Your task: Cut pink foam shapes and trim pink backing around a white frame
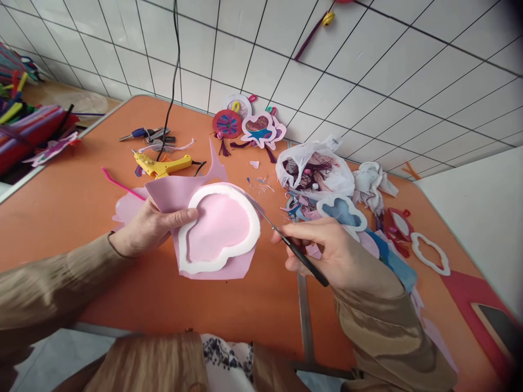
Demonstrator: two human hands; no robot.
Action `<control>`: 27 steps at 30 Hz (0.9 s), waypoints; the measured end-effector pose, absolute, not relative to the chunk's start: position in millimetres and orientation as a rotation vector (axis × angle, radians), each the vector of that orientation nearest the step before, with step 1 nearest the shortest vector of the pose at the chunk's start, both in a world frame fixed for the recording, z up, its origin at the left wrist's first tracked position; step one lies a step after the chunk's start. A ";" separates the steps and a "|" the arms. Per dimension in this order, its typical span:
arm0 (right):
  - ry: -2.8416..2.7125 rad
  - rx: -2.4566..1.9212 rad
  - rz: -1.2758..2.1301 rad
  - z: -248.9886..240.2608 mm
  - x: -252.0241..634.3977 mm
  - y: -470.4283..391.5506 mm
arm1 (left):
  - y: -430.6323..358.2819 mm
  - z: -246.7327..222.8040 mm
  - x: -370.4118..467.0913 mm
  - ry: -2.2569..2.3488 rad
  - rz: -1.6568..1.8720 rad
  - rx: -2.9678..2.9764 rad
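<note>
My left hand (153, 226) grips a pink foam sheet (218, 226), thumb on top near the inner edge of a white heart-shaped frame (254, 220) that lies on it. Part of the sheet curls up at the far side, and a thin strip of it stands out beyond. Black-handled scissors (304, 260) are in my right hand (333, 250), its fingers wrapped round the handles. The blades point up and left, against the sheet's edge at the frame's upper right. How far the blades are apart I cannot tell. Both hands are above the orange table (253, 310).
A yellow glue gun (161, 164) with a black cord and some keys (157, 139) lie behind my left hand. Finished round and star-shaped ornaments (258, 129) rest by the tiled wall. A white plastic bag (341, 177) holds tassels; foam scraps and a blue-filled frame (342, 211) lie right.
</note>
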State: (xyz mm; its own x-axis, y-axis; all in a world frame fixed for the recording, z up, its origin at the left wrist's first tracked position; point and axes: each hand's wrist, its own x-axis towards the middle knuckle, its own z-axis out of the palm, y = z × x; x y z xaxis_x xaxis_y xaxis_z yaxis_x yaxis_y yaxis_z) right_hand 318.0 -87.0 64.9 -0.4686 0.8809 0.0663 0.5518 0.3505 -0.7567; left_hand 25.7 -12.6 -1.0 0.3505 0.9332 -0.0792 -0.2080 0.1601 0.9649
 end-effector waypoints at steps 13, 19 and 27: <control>-2.056 -1.288 1.164 65.6 319.6 -86.3 | -13.0 2.2 26.0 0.835 0.954 1.036; -1.978 -1.250 1.329 61.2 318.5 -82.6 | -13.1 0.4 25.7 0.802 0.950 1.062; -1.980 -1.215 1.324 55.0 316.9 -80.5 | -12.0 -2.3 24.1 0.798 0.950 1.113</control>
State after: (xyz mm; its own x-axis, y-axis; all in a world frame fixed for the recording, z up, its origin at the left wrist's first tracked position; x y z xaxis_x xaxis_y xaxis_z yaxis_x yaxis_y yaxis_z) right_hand 316.9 -80.5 55.0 -0.5019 0.8600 -0.0923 0.4137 0.1450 -0.8988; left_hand 24.1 -12.0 -2.3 0.3928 0.9177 -0.0598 -0.2165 0.1555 0.9638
